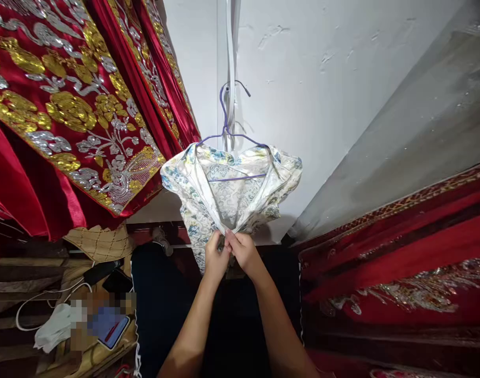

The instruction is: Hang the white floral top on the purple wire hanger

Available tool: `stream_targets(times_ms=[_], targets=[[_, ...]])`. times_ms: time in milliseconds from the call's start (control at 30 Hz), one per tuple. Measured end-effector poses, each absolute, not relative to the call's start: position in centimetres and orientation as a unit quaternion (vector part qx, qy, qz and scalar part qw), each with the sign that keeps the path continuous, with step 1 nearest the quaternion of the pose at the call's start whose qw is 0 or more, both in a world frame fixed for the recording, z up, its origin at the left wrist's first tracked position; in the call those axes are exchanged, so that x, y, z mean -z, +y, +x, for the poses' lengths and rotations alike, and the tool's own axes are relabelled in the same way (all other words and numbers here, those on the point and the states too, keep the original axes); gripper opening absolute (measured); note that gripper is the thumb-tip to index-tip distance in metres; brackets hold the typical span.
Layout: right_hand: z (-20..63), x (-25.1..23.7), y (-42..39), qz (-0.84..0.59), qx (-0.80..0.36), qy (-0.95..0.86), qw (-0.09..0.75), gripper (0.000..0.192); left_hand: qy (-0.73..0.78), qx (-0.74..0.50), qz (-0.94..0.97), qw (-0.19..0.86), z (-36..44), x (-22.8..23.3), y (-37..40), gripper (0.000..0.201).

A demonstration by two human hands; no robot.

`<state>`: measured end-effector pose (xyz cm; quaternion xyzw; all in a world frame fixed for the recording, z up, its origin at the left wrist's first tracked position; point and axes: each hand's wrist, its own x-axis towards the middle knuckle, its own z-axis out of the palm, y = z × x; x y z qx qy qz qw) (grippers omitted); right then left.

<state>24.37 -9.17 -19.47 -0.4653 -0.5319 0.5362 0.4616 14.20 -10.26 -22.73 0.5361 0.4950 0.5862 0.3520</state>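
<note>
Just above your fingers hangs the pale floral silk garment [228,191] on a purple wire hanger [229,137]; your left hand [215,259] and right hand [243,251] touch, fingers pinched together on its gathered lower edge.

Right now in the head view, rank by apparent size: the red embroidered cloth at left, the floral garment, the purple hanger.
1. Red embroidered cloth, though nearness to the camera inflates it.
2. Floral garment.
3. Purple hanger.

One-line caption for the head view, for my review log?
Both hands, left hand and right hand, pinch the front of a white floral satin garment hanging on a purple wire hanger between red embroidered fabrics.
</note>
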Motion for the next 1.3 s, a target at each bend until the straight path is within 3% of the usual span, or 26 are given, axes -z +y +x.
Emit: stream_targets(times_ms=[233, 300, 433, 600, 733, 800, 900, 1033, 1167, 1300], targets=[[26.1, 15.2, -8.4, -0.451, -0.602, -0.551, 0.361, 0.043, 0.502, -0.587, 0.567, 0.287, 14.0, 23.6, -10.4, 0.009], [26.5, 11.8, -6.6, -0.456, -0.599, -0.537, 0.380, 0.037, 0.505, -0.575, 0.588, 0.264, 14.3, 23.8, -10.7, 0.016], [26.5, 3.2, -2.5, -0.387, -0.562, -0.536, 0.497, 0.030, 0.507, -0.547, 0.617, 0.250, 14.9, 24.0, -10.8, 0.018], [25.8, -3.0, -0.9, -0.354, -0.541, -0.563, 0.514, 0.028, 0.508, -0.510, 0.636, 0.278, 13.6, 23.8, -10.4, 0.024], [25.7, -2.2, -1.8, -0.334, -0.523, -0.582, 0.525, 0.031, 0.477, -0.513, 0.642, 0.313, 12.5, 20.1, -8.9, 0.016], [25.6, -1.3, -2.2, -0.327, -0.517, -0.588, 0.529, 0.033, 0.431, -0.566, 0.642, 0.286, 12.2, 16.1, -7.6, 0.022], [25.2, -0.6, -2.9, -0.327, -0.503, -0.607, 0.520, 0.035, 0.353, -0.656, 0.651, 0.147, 11.6, 9.1, -5.2, 0.040], [25.1, -0.5, -3.8, -0.323, -0.457, -0.625, 0.544, 0.037, 0.306, -0.552, 0.776, 0.016, 10.1, 2.0, -2.9, 0.030], [25.3, 1.4, -3.1, -0.310, -0.417, -0.639, 0.566, 0.040, 0.282, -0.499, 0.818, -0.042, 9.1, -0.6, -2.8, 0.019], [25.0, 6.6, -1.5, -0.347, -0.431, -0.622, 0.555, 0.042, 0.300, -0.563, 0.768, -0.059, 7.7, -1.5, -3.4, 0.018]])
